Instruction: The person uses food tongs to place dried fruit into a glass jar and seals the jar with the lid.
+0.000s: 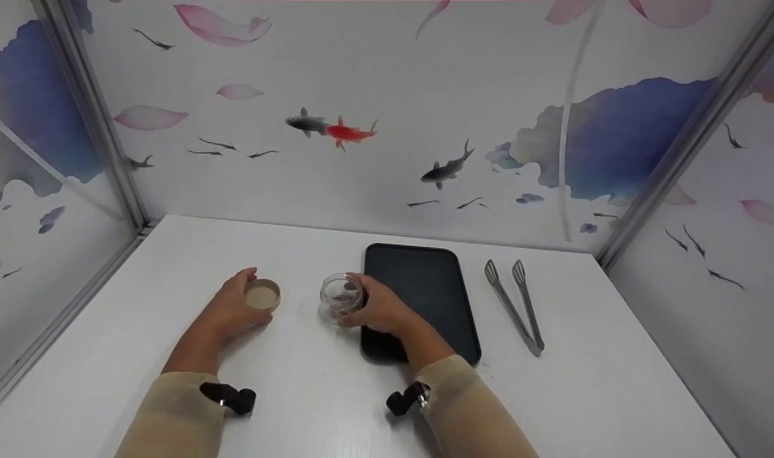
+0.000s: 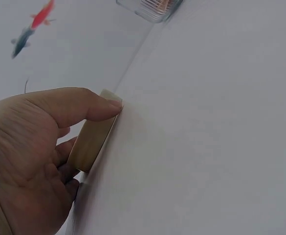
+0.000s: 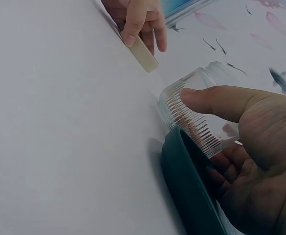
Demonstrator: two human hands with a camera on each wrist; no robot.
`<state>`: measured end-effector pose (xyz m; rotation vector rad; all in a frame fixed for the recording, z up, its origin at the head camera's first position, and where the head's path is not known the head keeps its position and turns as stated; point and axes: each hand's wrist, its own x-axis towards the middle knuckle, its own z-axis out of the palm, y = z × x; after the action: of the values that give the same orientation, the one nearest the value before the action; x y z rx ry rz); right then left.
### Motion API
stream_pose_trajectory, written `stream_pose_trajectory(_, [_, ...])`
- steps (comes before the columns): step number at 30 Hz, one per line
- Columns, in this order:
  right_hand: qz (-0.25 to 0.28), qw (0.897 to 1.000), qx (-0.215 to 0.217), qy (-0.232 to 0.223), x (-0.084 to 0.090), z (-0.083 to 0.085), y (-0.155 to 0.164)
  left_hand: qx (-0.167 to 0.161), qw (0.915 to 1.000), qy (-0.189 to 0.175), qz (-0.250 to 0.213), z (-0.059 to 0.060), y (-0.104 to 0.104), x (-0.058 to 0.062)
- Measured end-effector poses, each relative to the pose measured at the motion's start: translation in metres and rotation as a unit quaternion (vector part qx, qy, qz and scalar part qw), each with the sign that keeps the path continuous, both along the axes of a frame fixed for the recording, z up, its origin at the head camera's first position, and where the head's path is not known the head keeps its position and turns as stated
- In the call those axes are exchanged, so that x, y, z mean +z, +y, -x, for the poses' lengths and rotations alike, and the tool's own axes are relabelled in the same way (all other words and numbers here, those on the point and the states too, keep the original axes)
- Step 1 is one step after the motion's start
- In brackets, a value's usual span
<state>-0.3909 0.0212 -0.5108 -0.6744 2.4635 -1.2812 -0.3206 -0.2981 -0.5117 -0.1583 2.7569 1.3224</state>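
Note:
A small clear glass jar (image 1: 341, 296) stands on the white table (image 1: 298, 394), just left of a dark tray (image 1: 425, 286). My right hand (image 1: 380, 310) grips the jar from its right side; in the right wrist view the thumb lies on the ribbed jar (image 3: 196, 115). Something reddish lies inside the jar. A round beige lid (image 1: 263, 295) lies flat on the table to the left. My left hand (image 1: 234, 310) holds the lid by its rim, thumb on the lid's edge (image 2: 91, 142) in the left wrist view.
Metal tongs (image 1: 517, 305) lie on the table to the right of the tray. Walls printed with fish and petals close in the table at the back and both sides. The jar's base (image 2: 152, 9) shows at the top of the left wrist view.

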Motion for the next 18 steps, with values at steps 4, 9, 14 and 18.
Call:
stream_pose_trajectory(4, [-0.011, 1.0, -0.003, 0.004, -0.0009, 0.0, 0.0004, -0.001, 0.9999, 0.0, 0.016, -0.0005, 0.0013, 0.0013])
stream_pose_trajectory(9, [-0.022, 1.0, -0.005, 0.012, -0.0011, -0.0006, -0.0008, 0.003, 0.9998, -0.001, 0.018, -0.0012, 0.0026, 0.0017])
stream_pose_trajectory(14, [-0.015, 1.0, -0.002, 0.015, -0.0012, -0.0013, -0.0029, 0.01, 0.9996, 0.0, 0.026, -0.0007, 0.0029, 0.0005])
stream_pose_trajectory(18, [0.011, 1.0, 0.001, 0.009, -0.0017, -0.0018, -0.0027, 0.011, 0.9994, 0.003, 0.032, 0.0007, 0.004, 0.0012])
